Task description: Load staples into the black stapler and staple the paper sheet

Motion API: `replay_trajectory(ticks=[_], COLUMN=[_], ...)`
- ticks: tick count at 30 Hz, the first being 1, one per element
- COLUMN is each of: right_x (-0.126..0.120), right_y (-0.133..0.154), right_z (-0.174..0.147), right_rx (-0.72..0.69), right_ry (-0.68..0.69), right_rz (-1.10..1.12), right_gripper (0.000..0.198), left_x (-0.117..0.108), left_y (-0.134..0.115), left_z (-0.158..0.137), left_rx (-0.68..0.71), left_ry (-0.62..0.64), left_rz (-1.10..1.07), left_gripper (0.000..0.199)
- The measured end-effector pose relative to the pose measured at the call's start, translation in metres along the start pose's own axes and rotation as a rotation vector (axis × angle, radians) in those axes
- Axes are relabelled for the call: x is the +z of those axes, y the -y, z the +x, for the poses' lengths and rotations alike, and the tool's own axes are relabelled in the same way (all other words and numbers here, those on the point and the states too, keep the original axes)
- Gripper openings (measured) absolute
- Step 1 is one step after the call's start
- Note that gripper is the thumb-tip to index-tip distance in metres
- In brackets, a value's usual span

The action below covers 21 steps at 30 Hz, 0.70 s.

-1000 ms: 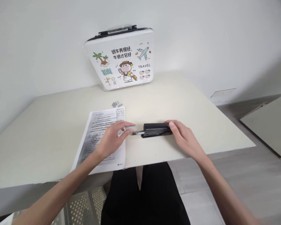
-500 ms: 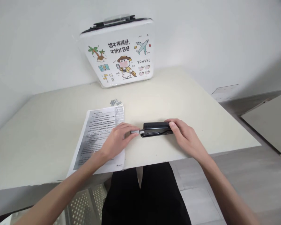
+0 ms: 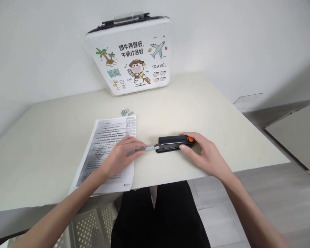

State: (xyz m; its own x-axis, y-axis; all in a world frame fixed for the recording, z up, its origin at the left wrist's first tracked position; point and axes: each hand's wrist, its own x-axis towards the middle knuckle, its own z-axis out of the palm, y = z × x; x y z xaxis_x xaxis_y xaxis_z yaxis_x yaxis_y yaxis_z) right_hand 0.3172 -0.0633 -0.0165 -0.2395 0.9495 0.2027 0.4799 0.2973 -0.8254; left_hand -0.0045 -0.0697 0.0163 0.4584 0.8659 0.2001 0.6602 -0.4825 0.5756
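Note:
A black stapler with an orange piece at its back end lies on the table, its nose pointing left. My right hand grips its rear end, thumb on the near side and fingers on the far side. A metal staple tray sticks out of the stapler's front. The outer end of that tray is pinched by my left hand, between thumb and fingers. Beneath my left hand are printed sheets of paper. Past their top edge lie several grey staple strips.
A white case with cartoon prints and a black handle stands at the back of the pale table, by the wall. My legs are under the front edge. Perforated baskets sit below at the left.
My left hand has moved left, drawing the staple tray further out of the stapler. My right thumb has shifted from the stapler's back end to its near side, uncovering the orange piece.

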Motion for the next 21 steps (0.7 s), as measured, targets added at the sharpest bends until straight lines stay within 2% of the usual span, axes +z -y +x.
replay_trajectory(ticks=[6,10,14,18,21], right_x=[-0.003,-0.006,-0.006,-0.005,-0.003], right_y=[-0.002,-0.002,-0.002,0.000,0.001], right_z=[0.001,0.001,0.002,0.001,-0.002], right_rx=[-0.021,-0.021,-0.044,-0.043,-0.022], right_ry=[0.110,0.140,0.135,0.131,0.120], right_rz=[0.045,0.028,0.015,0.011,0.023], right_gripper=[0.036,0.033,0.032,0.032,0.033], left_x=[0.001,0.013,0.025,0.027,0.011], left_y=[0.002,0.001,0.005,0.002,-0.003], left_z=[0.021,0.049,0.066,0.059,0.030], left_rx=[0.053,0.087,0.094,0.135,0.129], left_ry=[0.134,0.222,0.223,0.150,0.089], left_rz=[-0.193,-0.202,-0.187,-0.063,0.063], left_gripper=[0.020,0.022,0.026,0.034,0.044])
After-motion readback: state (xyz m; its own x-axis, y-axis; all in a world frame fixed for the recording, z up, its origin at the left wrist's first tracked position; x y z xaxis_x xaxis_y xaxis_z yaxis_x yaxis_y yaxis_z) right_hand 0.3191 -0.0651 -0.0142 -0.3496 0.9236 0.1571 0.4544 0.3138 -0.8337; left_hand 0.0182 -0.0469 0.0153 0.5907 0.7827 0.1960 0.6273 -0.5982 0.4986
